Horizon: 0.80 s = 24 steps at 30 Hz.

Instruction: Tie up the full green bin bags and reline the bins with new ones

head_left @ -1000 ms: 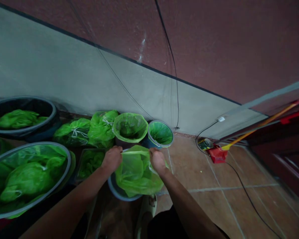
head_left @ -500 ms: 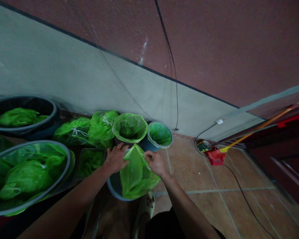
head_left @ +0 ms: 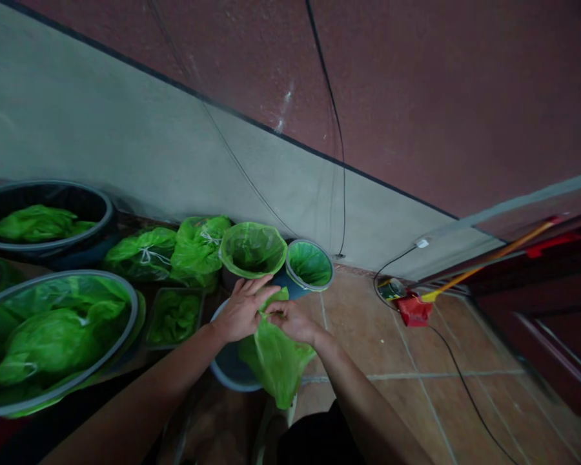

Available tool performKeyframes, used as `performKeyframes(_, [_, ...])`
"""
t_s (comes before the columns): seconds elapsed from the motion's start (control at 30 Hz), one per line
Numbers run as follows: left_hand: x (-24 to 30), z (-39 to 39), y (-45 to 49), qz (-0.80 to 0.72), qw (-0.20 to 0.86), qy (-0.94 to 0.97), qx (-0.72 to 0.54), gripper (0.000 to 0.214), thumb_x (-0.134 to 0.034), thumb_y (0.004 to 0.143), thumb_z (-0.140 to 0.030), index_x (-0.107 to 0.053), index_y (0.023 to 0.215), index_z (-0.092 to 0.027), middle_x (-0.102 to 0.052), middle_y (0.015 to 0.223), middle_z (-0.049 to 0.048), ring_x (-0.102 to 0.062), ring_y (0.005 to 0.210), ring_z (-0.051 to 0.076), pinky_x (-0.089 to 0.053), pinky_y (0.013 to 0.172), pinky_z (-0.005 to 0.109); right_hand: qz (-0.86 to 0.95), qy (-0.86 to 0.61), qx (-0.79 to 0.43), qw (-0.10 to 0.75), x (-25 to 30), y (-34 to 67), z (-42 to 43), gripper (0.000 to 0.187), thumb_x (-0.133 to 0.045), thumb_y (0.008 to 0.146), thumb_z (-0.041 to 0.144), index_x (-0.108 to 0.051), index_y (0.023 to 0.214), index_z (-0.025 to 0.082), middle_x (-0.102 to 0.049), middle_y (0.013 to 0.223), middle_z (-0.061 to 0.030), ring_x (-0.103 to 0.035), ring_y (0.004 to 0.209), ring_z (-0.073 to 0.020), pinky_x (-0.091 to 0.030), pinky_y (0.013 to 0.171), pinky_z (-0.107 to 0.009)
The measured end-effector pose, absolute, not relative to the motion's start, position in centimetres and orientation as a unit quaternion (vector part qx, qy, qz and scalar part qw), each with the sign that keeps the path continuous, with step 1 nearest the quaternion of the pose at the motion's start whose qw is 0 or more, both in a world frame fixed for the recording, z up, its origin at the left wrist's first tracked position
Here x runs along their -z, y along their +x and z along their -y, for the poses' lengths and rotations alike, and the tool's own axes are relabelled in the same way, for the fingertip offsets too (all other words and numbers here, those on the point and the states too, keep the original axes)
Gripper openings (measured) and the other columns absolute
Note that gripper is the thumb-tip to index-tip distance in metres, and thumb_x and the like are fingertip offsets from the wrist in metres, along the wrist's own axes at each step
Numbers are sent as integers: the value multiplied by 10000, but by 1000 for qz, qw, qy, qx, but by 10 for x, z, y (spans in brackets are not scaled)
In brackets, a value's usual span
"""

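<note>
A thin green plastic bag [head_left: 281, 365] hangs bunched between my hands, over the right side of a blue-grey bucket [head_left: 227, 371] and past its rim. My right hand [head_left: 294, 321] is closed on the bag near its top, with thumb and fingers pinched together. Beside it, my left hand [head_left: 243, 312] lies against the gathered top of the bag, its fingers stretched out toward the right. A corner of green plastic sticks up above the fingers. Whether the left thumb presses on the plastic is hard to make out.
Lined bins [head_left: 252, 248] and a small lined bucket [head_left: 310, 263] stand along the wall. Tied green bags [head_left: 201, 248] and a clear tub [head_left: 174, 318] lie left, near large bins [head_left: 134, 316]. A red dustpan [head_left: 414, 310], a yellow handle [head_left: 489, 259] and a cable [head_left: 467, 387] lie right.
My left hand has moved right, up to my right hand. The bag, spread wide before, is now gathered narrow between the hands and hangs lower.
</note>
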<state>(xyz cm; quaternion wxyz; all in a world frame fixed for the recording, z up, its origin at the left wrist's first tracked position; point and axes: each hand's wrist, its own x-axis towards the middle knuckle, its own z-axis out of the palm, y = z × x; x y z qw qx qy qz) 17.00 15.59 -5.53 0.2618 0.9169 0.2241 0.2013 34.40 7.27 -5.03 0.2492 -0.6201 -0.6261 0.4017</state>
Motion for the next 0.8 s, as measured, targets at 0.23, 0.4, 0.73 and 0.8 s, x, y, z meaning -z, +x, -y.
performKeyframes(0.23, [68, -155, 158, -306, 257, 917, -3, 236, -473, 887, -214, -701, 914, -160, -747, 1011, 125, -658, 1037, 296, -300, 1086, 592, 593, -684, -310, 291, 52, 337, -74, 178, -547, 840, 206, -695, 936, 183, -703, 906, -37, -640, 849, -186, -489, 810, -323])
performKeyframes(0.4, [81, -166, 141, -395, 226, 887, 80, 273, -474, 836, -124, -710, 975, -128, -744, 1054, 168, -667, 1081, 337, -395, 1004, 548, 520, -755, -134, 377, 36, 339, -48, 203, -517, 886, 256, -696, 970, 211, -727, 987, -62, -672, 927, -202, -501, 868, -328])
performKeyframes(0.73, [74, -180, 125, -464, 190, 847, 177, 351, -395, 873, -112, -697, 1052, -113, -727, 1103, 200, -686, 1079, 323, -491, 868, 420, 393, -802, -287, 348, 112, 311, -3, 99, -627, 736, 191, -699, 791, 229, -704, 791, -41, -641, 750, -196, -470, 724, -298])
performKeyframes(0.8, [75, -180, 125, -464, 186, 847, 181, 348, -401, 877, -119, -696, 1060, -119, -729, 1103, 197, -684, 1085, 318, -493, 871, 411, 244, -773, -397, 430, 132, 313, -19, 71, -688, 686, 230, -662, 753, 222, -652, 702, -10, -600, 661, -171, -458, 643, -281])
